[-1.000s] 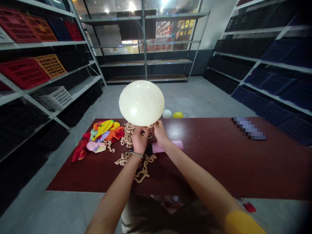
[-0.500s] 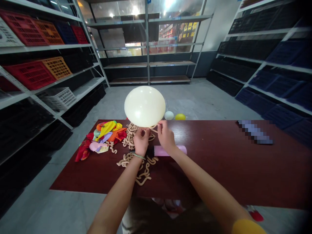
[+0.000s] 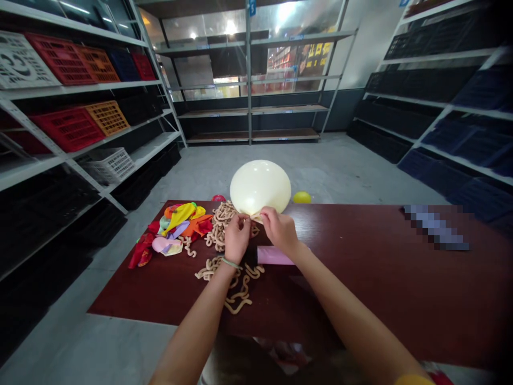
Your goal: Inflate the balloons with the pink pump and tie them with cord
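Note:
A pale cream inflated balloon (image 3: 260, 184) stands over the far edge of the table, its neck toward me. My left hand (image 3: 237, 238), with a greenish band at the wrist, pinches the neck from the left. My right hand (image 3: 279, 230) is closed on the stretched neck end from the right; the fingertips partly hide it. Below my hands lies a pink cylinder with a dark end (image 3: 272, 255), partly covered by my right wrist. Tan curly strands lie in a far pile (image 3: 220, 227) and a nearer pile (image 3: 240, 294), beside and under my left hand.
Flat, colourful balloons (image 3: 176, 227) lie in a heap on the left of the dark red table (image 3: 360, 283). A blurred-out object (image 3: 435, 227) rests at the right. Beyond the table is a yellow balloon (image 3: 302, 197). Shelves with crates (image 3: 64, 128) line the sides.
The cream balloon and both hands have come lower in view and slightly right. My fingers have drawn closer together at the neck. The whole view has shifted a little.

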